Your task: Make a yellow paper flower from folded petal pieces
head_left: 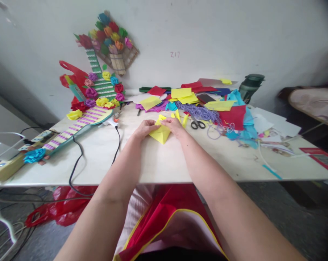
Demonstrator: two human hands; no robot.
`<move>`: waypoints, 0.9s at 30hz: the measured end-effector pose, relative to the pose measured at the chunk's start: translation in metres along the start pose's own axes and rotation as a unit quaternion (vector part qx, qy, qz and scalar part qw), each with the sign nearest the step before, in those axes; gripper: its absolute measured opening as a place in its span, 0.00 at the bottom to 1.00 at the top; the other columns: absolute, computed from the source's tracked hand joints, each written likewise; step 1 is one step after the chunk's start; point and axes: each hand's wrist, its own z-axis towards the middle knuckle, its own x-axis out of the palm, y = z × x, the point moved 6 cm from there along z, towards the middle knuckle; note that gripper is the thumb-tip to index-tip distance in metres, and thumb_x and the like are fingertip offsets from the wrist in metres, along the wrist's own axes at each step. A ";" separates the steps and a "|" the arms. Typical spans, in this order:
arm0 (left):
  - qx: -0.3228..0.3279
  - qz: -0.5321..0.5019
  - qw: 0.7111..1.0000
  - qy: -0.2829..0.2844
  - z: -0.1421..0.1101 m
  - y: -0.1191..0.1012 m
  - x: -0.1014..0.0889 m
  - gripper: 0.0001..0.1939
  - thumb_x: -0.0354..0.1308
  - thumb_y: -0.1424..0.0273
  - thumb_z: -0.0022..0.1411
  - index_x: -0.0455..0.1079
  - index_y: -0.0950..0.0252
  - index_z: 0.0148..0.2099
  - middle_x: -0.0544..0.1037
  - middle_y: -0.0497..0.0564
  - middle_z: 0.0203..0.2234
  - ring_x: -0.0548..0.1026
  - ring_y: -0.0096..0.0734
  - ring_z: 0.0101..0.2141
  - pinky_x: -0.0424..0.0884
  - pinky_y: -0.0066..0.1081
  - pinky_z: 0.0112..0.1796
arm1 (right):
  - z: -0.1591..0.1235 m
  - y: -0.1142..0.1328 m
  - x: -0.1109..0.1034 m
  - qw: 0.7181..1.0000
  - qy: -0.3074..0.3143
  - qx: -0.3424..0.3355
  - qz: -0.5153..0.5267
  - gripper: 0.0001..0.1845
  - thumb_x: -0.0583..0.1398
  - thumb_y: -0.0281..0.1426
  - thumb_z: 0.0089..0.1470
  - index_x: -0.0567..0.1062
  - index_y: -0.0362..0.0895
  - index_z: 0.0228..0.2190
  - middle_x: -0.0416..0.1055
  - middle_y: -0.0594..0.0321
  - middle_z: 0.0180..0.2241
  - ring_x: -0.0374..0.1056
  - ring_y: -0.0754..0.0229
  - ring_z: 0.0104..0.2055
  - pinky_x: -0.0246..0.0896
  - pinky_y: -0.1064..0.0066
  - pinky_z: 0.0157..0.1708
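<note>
A sheet of yellow paper (161, 135), partly folded with one corner pointing toward me, is held just over the middle of the table. My left hand (146, 128) pinches its left edge, and my right hand (173, 125) pinches it near the upper right. The fingertips of both hands nearly meet at the top of the paper and cover part of the folds. Just beyond my right hand lie several small folded yellow paper pieces (185, 119). Black-handled scissors (198, 124) rest to the right of them.
Coloured paper sheets (181, 93) and a tangle of purple yarn (199, 110) line the back. A dark green bottle (251, 88) stands at the back right. Striped boards with paper flowers (83, 123) fill the left, beside a power strip (7, 166) and a black cable (78, 154).
</note>
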 end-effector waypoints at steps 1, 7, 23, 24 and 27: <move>-0.001 0.002 1.000 0.000 0.000 0.000 0.000 0.15 0.67 0.65 0.39 0.67 0.67 0.27 0.72 0.46 0.18 0.68 0.23 0.19 0.60 0.24 0.21 | 0.000 0.000 0.000 1.000 -0.005 -0.005 -0.002 0.16 0.67 0.38 0.28 0.73 0.40 0.20 0.66 0.68 0.19 0.61 0.66 0.25 0.57 0.71 0.30; -0.003 -0.020 1.000 -0.016 0.000 0.000 0.001 0.17 0.68 0.64 0.38 0.66 0.67 0.27 0.72 0.45 0.18 0.69 0.25 0.19 0.61 0.25 0.22 | 0.002 -0.002 -0.001 1.000 -0.027 0.001 0.016 0.17 0.68 0.38 0.27 0.74 0.40 0.20 0.67 0.69 0.19 0.62 0.66 0.25 0.58 0.71 0.31; 0.012 -0.098 0.995 -0.009 0.003 0.002 0.000 0.16 0.68 0.64 0.40 0.68 0.67 0.28 0.75 0.47 0.20 0.72 0.26 0.21 0.66 0.26 0.25 | 0.001 0.000 0.001 0.999 -0.012 0.012 0.042 0.17 0.64 0.41 0.37 0.72 0.41 0.26 0.69 0.66 0.24 0.64 0.65 0.26 0.59 0.72 0.29; 0.017 -0.112 0.993 -0.020 0.004 0.002 -0.002 0.17 0.68 0.64 0.39 0.68 0.67 0.29 0.75 0.48 0.20 0.72 0.27 0.21 0.67 0.27 0.26 | 0.001 0.000 -0.001 0.999 -0.011 0.013 0.032 0.17 0.64 0.41 0.38 0.72 0.42 0.28 0.69 0.66 0.25 0.65 0.65 0.27 0.59 0.72 0.28; 0.032 -0.141 0.987 -0.067 0.004 0.000 -0.010 0.19 0.69 0.64 0.37 0.67 0.67 0.30 0.75 0.48 0.20 0.73 0.28 0.22 0.68 0.28 0.26 | 0.000 0.001 -0.002 1.000 0.006 0.020 0.012 0.18 0.63 0.38 0.39 0.70 0.44 0.33 0.68 0.67 0.26 0.65 0.65 0.26 0.59 0.73 0.24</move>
